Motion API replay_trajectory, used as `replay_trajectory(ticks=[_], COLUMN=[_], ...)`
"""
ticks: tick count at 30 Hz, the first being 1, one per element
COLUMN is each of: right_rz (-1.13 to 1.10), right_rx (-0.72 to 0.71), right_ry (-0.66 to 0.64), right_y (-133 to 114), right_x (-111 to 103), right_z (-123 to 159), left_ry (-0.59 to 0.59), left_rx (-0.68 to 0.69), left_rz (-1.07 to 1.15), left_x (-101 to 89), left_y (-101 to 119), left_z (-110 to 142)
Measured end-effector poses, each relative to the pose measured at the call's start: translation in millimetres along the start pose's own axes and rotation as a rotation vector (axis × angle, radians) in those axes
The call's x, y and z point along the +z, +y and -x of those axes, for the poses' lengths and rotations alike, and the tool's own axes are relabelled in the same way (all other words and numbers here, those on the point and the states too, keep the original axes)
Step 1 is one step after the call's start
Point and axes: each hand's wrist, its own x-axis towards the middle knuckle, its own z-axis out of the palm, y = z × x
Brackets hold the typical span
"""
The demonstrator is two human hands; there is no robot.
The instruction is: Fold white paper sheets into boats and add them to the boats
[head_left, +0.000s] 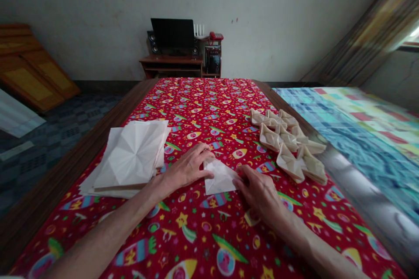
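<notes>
A small white folded paper [221, 178] lies on the red patterned cloth in front of me. At its upper left edge, my left hand [191, 165] has its fingers curled on the paper and its thumb resting on the near side. My right hand [258, 187] pinches the paper's right corner between thumb and fingers. Left of my left hand is a stack of creased white paper sheets [135, 152], the top one marked with fold lines radiating from its middle. Off to the right sit several folded paper shapes [291, 165] in a cluster, cream-coloured with raised points.
The red cloth [209, 109] covers a long table with dark wooden edges [108, 126]. A bed with a checked cover [360, 126] stands along the right. Against the far wall is a desk [173, 62] with a monitor [173, 34] and a red telephone [215, 36].
</notes>
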Motion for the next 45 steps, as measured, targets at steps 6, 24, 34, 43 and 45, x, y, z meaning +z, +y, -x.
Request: replay_trajectory(ticks=[6,24,34,43,45], right_rz=[-0.063,-0.035,-0.068,-0.141,-0.130], right_rx=[0.063,-0.129,-0.176,-0.228,-0.264], right_ry=[-0.019,-0.049,-0.155,-0.142,-0.111], right_y=[-1,15,15,23,24], right_x=[-1,-5,-4,7,8], right_z=[7,-38,-41,-43,-42], left_ry=[0.045,0.109,0.071,0.039,0.070], left_rx=[-0.061,-0.251,-0.139,-0.157,-0.109], left_rz=[0.002,0.027,0.008,-0.017,-0.041], left_x=[4.6,0.5,5.3,9.2,10.3], left_y=[-5,0,9,13,14], left_z=[-3,15,16,6,10])
